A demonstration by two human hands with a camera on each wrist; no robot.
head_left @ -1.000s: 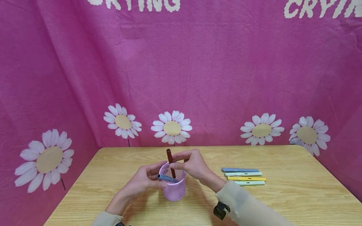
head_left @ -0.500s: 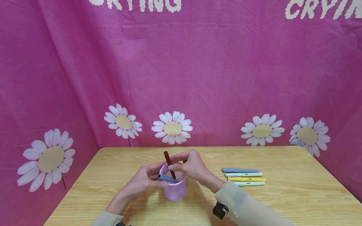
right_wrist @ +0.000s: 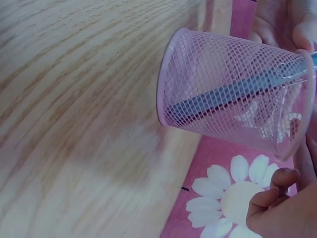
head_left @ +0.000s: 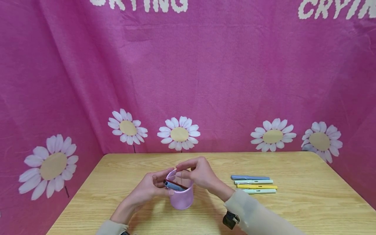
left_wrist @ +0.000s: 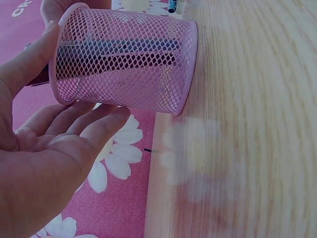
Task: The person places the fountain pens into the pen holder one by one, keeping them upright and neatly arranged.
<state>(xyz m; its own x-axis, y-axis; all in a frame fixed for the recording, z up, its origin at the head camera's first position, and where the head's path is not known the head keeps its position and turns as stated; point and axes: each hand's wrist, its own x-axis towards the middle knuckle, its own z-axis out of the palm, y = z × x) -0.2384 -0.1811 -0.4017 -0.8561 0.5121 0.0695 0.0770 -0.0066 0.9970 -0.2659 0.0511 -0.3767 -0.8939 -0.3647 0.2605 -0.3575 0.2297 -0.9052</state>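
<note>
Mesh cup (head_left: 181, 195), pink, sits on the bench (head_left: 308, 202) a little toward nine o'clock of centre, base down, and both hands are on it. The left hand (head_left: 148, 188) cradles the cup's nine o'clock side, thumb up at the rim and fingers laid loosely along the wire wall, relaxed rather than clenched. The right hand (head_left: 199, 173) hovers over the rim at one o'clock, fingers bent with the tips pinched together above the mouth; whether they grip anything I cannot tell. Inside the cup a blue pen (head_left: 173, 186) and a dark red pen (head_left: 176, 183) lean across, tops poking out at the nine o'clock edge. At three o'clock, well apart from the cup, a row of pens (head_left: 254, 184) lies flat and parallel. Open bench runs from that row out to the three o'clock edge, and more lies toward twelve o'clock, up to the pink daisy cloth (head_left: 205, 81).
</note>
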